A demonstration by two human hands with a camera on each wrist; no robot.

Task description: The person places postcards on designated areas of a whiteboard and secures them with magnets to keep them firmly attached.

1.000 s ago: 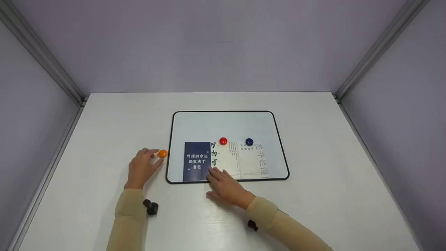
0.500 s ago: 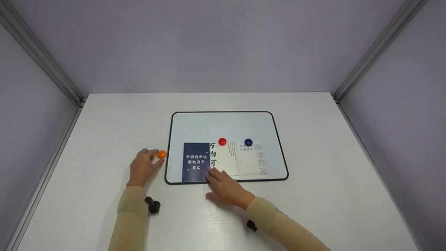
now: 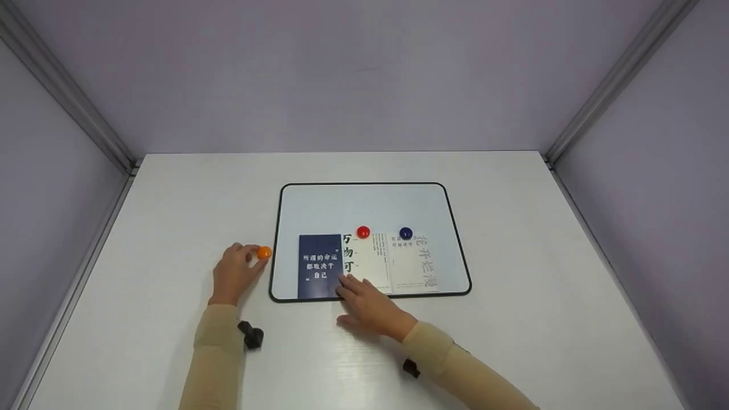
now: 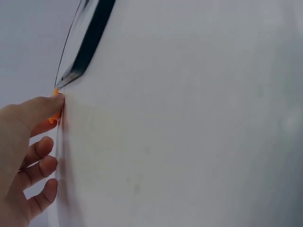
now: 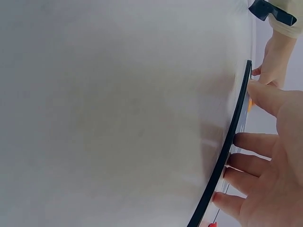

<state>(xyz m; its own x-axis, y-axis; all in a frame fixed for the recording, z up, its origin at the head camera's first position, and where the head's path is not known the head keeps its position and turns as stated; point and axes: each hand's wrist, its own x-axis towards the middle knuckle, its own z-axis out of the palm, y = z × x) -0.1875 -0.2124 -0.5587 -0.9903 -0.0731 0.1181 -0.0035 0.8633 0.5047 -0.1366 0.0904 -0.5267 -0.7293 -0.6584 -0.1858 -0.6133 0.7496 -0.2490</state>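
My left hand (image 3: 233,276) pinches an orange round magnet (image 3: 264,252) between thumb and forefinger, just outside the whiteboard's left edge. In the left wrist view the thumb covers much of the orange magnet (image 4: 56,113), and the other fingers are loosely bent. My right hand (image 3: 373,307) lies with fingers spread over the whiteboard's front edge. Its fingertips rest about where the dark blue card (image 3: 320,265) meets the cream card (image 3: 373,262), hiding their lower corners. The whiteboard (image 3: 364,208) has a black rim and lies flat.
A red round magnet (image 3: 363,232) sits at the top of the cream card. Beside it, a dark blue magnet (image 3: 405,233) sits at the top of a pale card (image 3: 414,267). The white table (image 3: 512,239) meets grey walls at back and sides.
My left thumb has come in against the orange magnet, closing the gap below it. My right hand, the cards and the other magnets hold their places.
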